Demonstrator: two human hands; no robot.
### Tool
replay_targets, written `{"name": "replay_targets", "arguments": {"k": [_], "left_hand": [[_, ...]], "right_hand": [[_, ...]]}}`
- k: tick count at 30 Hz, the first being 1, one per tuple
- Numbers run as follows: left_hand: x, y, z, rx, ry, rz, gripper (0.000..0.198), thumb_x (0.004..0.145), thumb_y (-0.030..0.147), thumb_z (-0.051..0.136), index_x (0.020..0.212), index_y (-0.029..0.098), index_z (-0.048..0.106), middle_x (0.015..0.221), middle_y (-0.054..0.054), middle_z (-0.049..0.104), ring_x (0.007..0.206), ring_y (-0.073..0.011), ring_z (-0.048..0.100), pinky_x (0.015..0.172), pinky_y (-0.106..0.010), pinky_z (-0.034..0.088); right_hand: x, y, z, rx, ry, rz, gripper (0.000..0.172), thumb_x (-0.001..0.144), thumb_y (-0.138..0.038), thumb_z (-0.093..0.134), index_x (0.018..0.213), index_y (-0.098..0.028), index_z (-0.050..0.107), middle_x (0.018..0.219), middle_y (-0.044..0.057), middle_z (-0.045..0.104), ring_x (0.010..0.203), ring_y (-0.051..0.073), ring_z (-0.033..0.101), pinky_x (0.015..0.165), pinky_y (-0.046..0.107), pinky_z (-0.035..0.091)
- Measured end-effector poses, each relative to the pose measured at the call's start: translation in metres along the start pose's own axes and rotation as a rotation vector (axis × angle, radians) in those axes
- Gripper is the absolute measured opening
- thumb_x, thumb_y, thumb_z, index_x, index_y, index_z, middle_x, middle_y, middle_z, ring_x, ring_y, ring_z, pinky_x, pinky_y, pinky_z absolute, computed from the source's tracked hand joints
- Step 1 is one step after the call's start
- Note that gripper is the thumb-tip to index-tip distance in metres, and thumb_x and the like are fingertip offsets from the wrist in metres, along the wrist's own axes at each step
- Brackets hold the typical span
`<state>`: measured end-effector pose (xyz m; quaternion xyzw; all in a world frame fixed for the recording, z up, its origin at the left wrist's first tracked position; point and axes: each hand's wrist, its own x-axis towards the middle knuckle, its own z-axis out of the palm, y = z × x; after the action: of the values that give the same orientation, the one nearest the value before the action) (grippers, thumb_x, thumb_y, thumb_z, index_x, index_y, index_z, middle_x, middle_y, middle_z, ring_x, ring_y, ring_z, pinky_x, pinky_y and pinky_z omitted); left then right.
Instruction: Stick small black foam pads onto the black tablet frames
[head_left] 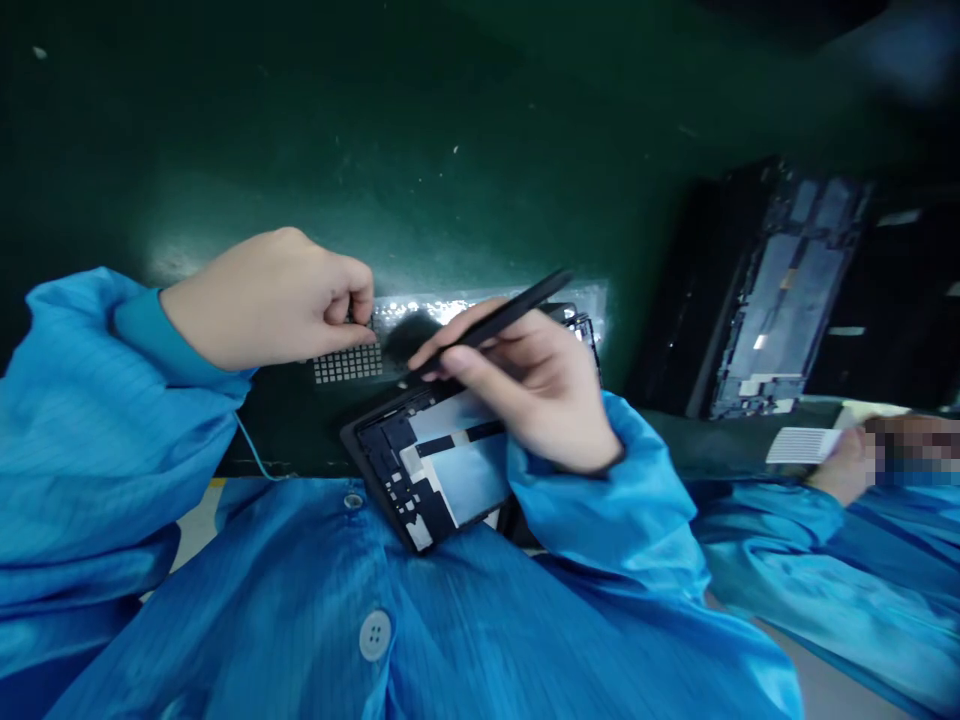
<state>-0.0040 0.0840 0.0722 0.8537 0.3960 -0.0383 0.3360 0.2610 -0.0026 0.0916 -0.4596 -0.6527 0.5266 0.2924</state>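
Tool (525, 303) gripped in R hand (544, 385); L hand (262, 297) at grid sht. (349, 364), grip unclear.

The person wears a blue coat (285, 600) with thin lines running through the cloth. It looks a bit shiny. A round white button (375, 635) with four little holes sits on the front, and a smaller button (353, 501) is higher up. The left sleeve (127, 410) is big and puffy, with lots of folds. It ends in a smooth blue-green cuff (176, 335). A thin blue string (253, 446) hangs by it. The right sleeve (615, 510) is blue and wrinkly too. The left hand (266, 300) and right hand (559, 395) are bare.
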Motion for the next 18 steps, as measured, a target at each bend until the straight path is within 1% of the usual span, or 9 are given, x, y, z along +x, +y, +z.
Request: {"name": "replay_targets", "arguments": {"k": [1,3,6,7,8,10,12,15,18], "left_hand": [[-0.002,0.0,-0.001,-0.012,0.001,0.01,0.076,0.106,0.079,0.041,0.098,0.014,0.078,0.068,0.008,0.065,0.067,-0.012,0.069,0.094,-0.049,0.064],[-0.008,0.005,0.001,-0.039,0.042,0.038,0.086,0.104,0.087,0.032,0.097,0.016,0.079,0.065,0.007,0.06,0.059,-0.0118,0.064,0.089,-0.052,0.064],[-0.024,0.034,0.015,-0.002,0.241,0.062,0.082,0.105,0.091,0.038,0.092,0.021,0.078,0.062,0.003,0.052,0.048,-0.0154,0.053,0.073,-0.049,0.063],[-0.03,0.046,0.023,0.045,0.325,0.06,0.08,0.106,0.091,0.041,0.094,0.021,0.078,0.066,0.0,0.056,0.049,-0.0187,0.054,0.067,-0.048,0.062],[-0.036,0.059,0.031,0.101,0.382,0.065,0.08,0.107,0.09,0.04,0.098,0.02,0.078,0.075,-0.006,0.062,0.056,-0.025,0.062,0.063,-0.048,0.061],[-0.045,0.081,0.047,0.173,0.367,0.108,0.08,0.11,0.086,0.04,0.114,0.017,0.079,0.095,-0.014,0.069,0.077,-0.0363,0.072,0.063,-0.051,0.061],[-0.05,0.094,0.06,0.226,0.307,0.136,0.08,0.112,0.082,0.038,0.132,0.014,0.076,0.105,-0.019,0.069,0.092,-0.0424,0.074,0.069,-0.055,0.063],[-0.051,0.099,0.07,0.276,0.252,0.128,0.08,0.114,0.077,0.035,0.146,0.012,0.069,0.109,-0.02,0.069,0.096,-0.0434,0.072,0.078,-0.06,0.064],[-0.051,0.099,0.069,0.33,0.237,0.119,0.081,0.115,0.076,0.028,0.151,0.013,0.064,0.11,-0.02,0.068,0.1,-0.0442,0.071,0.086,-0.062,0.064]], "right_hand": [[-0.006,0.0,-0.004,0.119,0.063,0.032,0.008,0.112,-0.032,0.075,0.115,-0.025,0.077,0.108,0.003,0.088,0.097,0.021,0.085,0.09,0.037,0.071],[-0.026,0.0,-0.015,0.287,0.259,0.079,0.01,0.111,-0.038,0.077,0.113,-0.028,0.077,0.102,0.002,0.086,0.089,0.02,0.082,0.08,0.035,0.069],[-0.076,0.005,-0.03,0.257,0.635,0.121,0.012,0.107,-0.04,0.081,0.105,-0.029,0.077,0.093,0.002,0.08,0.086,0.021,0.076,0.07,0.033,0.061],[-0.094,0.008,-0.033,0.218,0.734,0.141,0.012,0.106,-0.039,0.081,0.104,-0.029,0.076,0.092,0.003,0.079,0.087,0.021,0.075,0.069,0.032,0.059],[-0.113,0.011,-0.035,0.181,0.804,0.162,0.01,0.106,-0.037,0.081,0.104,-0.028,0.076,0.092,0.003,0.078,0.088,0.021,0.074,0.07,0.031,0.058],[-0.145,0.02,-0.036,0.111,0.835,0.194,0.006,0.108,-0.034,0.078,0.107,-0.028,0.075,0.095,0.002,0.078,0.092,0.02,0.074,0.074,0.031,0.058],[-0.168,0.03,-0.034,0.065,0.786,0.203,0.003,0.112,-0.032,0.075,0.112,-0.029,0.075,0.099,0.003,0.078,0.095,0.019,0.075,0.079,0.031,0.061],[-0.182,0.046,-0.03,0.068,0.764,0.149,0.004,0.114,-0.031,0.071,0.117,-0.029,0.074,0.105,0.003,0.078,0.1,0.019,0.076,0.082,0.032,0.063],[-0.182,0.057,-0.025,0.087,0.805,0.081,0.006,0.116,-0.03,0.068,0.121,-0.03,0.072,0.107,0.003,0.078,0.102,0.019,0.076,0.08,0.032,0.064]]}}
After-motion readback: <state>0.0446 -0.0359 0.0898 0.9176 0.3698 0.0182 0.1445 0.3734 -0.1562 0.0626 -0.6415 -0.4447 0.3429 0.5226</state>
